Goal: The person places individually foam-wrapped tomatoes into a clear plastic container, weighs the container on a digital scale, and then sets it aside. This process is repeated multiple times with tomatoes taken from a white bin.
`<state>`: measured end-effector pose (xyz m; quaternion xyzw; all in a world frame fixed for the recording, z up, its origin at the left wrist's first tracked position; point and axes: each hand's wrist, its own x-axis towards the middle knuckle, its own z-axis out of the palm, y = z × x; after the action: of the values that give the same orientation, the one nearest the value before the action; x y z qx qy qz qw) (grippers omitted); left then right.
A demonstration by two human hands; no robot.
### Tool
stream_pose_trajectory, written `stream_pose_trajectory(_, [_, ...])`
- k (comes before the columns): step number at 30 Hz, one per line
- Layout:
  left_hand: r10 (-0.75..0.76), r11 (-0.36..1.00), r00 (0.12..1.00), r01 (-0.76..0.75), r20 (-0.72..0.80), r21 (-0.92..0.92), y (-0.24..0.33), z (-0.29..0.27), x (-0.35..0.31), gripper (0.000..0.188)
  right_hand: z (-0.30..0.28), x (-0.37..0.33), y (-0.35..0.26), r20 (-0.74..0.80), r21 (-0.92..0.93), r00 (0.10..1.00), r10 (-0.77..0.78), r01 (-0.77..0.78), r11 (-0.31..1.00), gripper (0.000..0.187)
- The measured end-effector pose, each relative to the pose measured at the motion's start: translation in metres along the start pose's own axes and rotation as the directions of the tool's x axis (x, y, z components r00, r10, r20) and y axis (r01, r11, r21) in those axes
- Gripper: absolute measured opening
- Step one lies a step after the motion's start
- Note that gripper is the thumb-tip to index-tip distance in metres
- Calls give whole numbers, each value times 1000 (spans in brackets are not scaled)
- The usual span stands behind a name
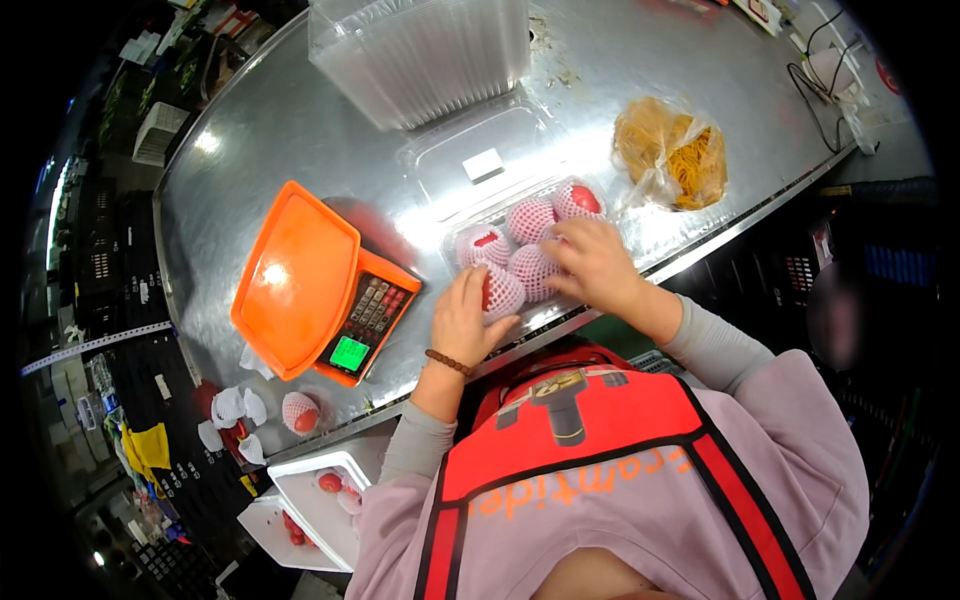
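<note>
A clear plastic clamshell box (530, 318) lies open at the table's near edge, its lid (450, 150) folded back away from me. Inside it sit several round red fruits (532, 220) in pale pink foam nets. My left hand (462, 325), with a brown bead bracelet on the wrist, curls its fingers and thumb around a netted fruit (504, 292) at the near left corner. At the near right, my right hand (600, 268) bends its fingers over a netted fruit, hiding much of it. Another netted fruit (534, 272) lies between the hands.
An orange scale (300, 270) with a lit green display stands left. Stacked clear boxes (420, 60) stand at the back. A bag of yellow rubber bands (672, 155) lies right. One netted fruit (300, 412) lies near left, above white foam boxes (285, 480) holding red fruit.
</note>
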<state>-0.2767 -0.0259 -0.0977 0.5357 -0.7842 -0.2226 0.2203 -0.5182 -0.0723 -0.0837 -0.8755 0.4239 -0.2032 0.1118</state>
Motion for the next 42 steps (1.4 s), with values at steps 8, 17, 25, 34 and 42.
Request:
stream_pose_trajectory(8, [-100,990,994,104,-50,95,11,7,-3,67,22,8,-13,151,-38,987,-55,62,997,47])
stream_pose_trajectory(17, [-46,993,995,36,92,112,5,9,-1,63,25,77,85,-287,126,862,418,-399,908,56])
stream_pose_trajectory(25, [-610,662,750,305,-256,-684,-33,27,-43,69,5,99,123,658,703,553,511,-695,-153,75])
stream_pose_trajectory(34, [-672,-22,687,357,278,-934,-30,8,-24,63,-10,0,93,216,717,878,427,-440,541,40])
stream_pose_trajectory(42, [-593,-266,641,416,488,-870,-32,24,-71,40,4,-76,39,-73,348,898,434,-384,855,34])
